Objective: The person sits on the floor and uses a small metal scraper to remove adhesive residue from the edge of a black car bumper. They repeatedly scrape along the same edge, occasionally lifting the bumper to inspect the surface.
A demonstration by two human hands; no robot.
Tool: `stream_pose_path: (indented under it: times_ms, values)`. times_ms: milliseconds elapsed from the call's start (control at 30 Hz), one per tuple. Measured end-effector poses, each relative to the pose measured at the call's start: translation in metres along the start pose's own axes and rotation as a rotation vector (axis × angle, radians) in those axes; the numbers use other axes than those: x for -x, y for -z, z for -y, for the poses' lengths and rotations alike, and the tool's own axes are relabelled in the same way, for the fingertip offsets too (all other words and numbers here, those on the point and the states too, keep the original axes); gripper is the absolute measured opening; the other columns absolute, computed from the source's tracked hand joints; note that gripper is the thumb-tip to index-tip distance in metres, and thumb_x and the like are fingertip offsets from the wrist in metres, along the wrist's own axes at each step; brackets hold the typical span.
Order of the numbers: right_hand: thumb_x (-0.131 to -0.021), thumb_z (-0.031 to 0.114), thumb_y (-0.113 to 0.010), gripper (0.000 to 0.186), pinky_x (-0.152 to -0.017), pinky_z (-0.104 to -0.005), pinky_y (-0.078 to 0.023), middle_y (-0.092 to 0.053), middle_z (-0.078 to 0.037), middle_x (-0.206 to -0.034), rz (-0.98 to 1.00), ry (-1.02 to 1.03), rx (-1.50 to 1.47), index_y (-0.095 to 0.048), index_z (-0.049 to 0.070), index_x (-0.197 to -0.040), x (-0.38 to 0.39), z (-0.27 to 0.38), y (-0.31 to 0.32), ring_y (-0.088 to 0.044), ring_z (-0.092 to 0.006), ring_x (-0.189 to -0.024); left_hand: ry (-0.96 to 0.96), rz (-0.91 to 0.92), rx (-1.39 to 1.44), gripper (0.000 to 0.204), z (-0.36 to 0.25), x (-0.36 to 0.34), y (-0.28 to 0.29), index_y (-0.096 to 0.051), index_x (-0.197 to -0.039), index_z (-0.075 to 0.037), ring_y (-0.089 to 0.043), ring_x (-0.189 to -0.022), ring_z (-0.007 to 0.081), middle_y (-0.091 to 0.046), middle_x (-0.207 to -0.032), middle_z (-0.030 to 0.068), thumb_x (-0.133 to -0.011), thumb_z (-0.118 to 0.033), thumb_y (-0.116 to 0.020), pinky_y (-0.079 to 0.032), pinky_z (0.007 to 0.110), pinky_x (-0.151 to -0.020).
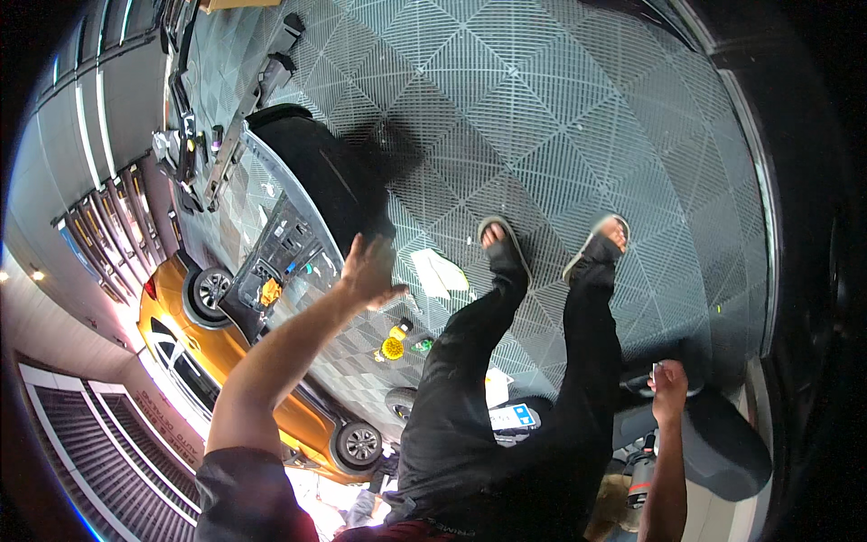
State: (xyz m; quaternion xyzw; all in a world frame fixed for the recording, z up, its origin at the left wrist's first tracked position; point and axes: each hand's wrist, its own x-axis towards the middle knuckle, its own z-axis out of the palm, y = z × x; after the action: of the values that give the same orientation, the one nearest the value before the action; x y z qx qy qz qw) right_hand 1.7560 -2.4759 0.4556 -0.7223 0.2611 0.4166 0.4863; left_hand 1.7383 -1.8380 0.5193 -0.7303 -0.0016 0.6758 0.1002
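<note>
"Where are the two hands?"

"Well apart. Taking the middle of the view as the clock's centre, the left hand (366, 269) is at nine o'clock, fingers and thumb spread, gripping nothing. The right hand (669, 390) is out at four, its fingers closed on a small pale piece (657, 369)."

"And the black panel (316, 167)?"

"At ten o'clock, a long curved part with a grey edge. The left hand overlaps its near end; whether they touch, I cannot tell."

"What lies around the left hand?"

"A pale yellow sheet (436, 273) just beside it at three, on the grey patterned floor (542, 108). A round, spiky yellow thing (392, 349) sits near, at the view's seven o'clock."

"Anything larger?"

"An orange car (289, 417) toward eight. Near the right forearm, between four and five, a dark bottle with a red band (640, 479)."
</note>
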Motion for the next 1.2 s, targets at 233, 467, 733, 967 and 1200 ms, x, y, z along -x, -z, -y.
stream_pose_path:
  times_ms: [233,467,733,967,1200]
  values:
    - [-0.102,0.008,-0.059,0.008,-0.065,-0.0264,-0.043,-0.055,0.000,-0.082,0.031,0.368,0.342,-0.060,0.000,-0.102,-0.219,0.067,-0.107,-0.050,-0.0075,-0.072,0.080,-0.038,-0.166,0.090,0.094,-0.086,0.002,-0.029,-0.160,-0.003,-0.017,-0.158,0.0273,-0.025,-0.169,0.0128,-0.099,-0.068,-0.040,-0.008,0.052,-0.128]
    - [-0.097,0.020,-0.066,0.021,-0.092,-0.0433,-0.050,-0.062,-0.012,-0.114,-0.210,1.289,0.560,-0.067,0.006,-0.112,-0.425,0.250,-0.405,-0.060,-0.0350,-0.108,0.238,-0.236,-0.184,0.091,0.169,-0.119,0.030,-0.036,-0.157,-0.003,-0.024,-0.155,0.0279,-0.033,-0.165,0.0128,-0.096,-0.070,-0.043,-0.013,0.052,-0.127]
    - [-0.104,0.040,-0.056,0.034,-0.089,-0.0475,-0.054,-0.070,-0.016,-0.121,-0.257,1.449,0.591,-0.061,0.013,-0.125,-0.556,0.355,-0.520,-0.069,-0.0390,-0.107,0.483,-0.526,-0.018,0.077,0.206,-0.127,0.043,-0.049,-0.149,-0.002,-0.030,-0.153,0.0284,-0.042,-0.160,0.0138,-0.094,-0.055,-0.061,-0.014,0.053,-0.127]
    - [-0.107,0.045,-0.048,0.042,-0.091,-0.0538,-0.051,-0.068,-0.028,-0.119,-0.445,1.191,0.464,-0.052,0.010,-0.131,-0.687,0.387,-0.467,-0.065,-0.0490,-0.109,0.732,-0.931,0.115,0.073,0.188,-0.087,0.044,-0.050,-0.149,-0.008,-0.031,-0.152,0.0368,-0.035,-0.162,0.0195,-0.085,-0.029,-0.078,-0.022,0.052,-0.125]
    - [-0.108,0.034,-0.051,0.033,-0.088,-0.0534,-0.051,-0.068,-0.027,-0.118,-0.410,1.223,0.447,-0.050,0.008,-0.129,-0.726,0.384,-0.463,-0.066,-0.0486,-0.107,0.846,-1.314,1.412,0.115,0.144,-0.066,-0.028,-0.015,-0.164,-0.013,-0.053,-0.132,0.0303,-0.044,-0.153,0.0205,-0.080,-0.042,-0.088,-0.048,0.043,-0.105]
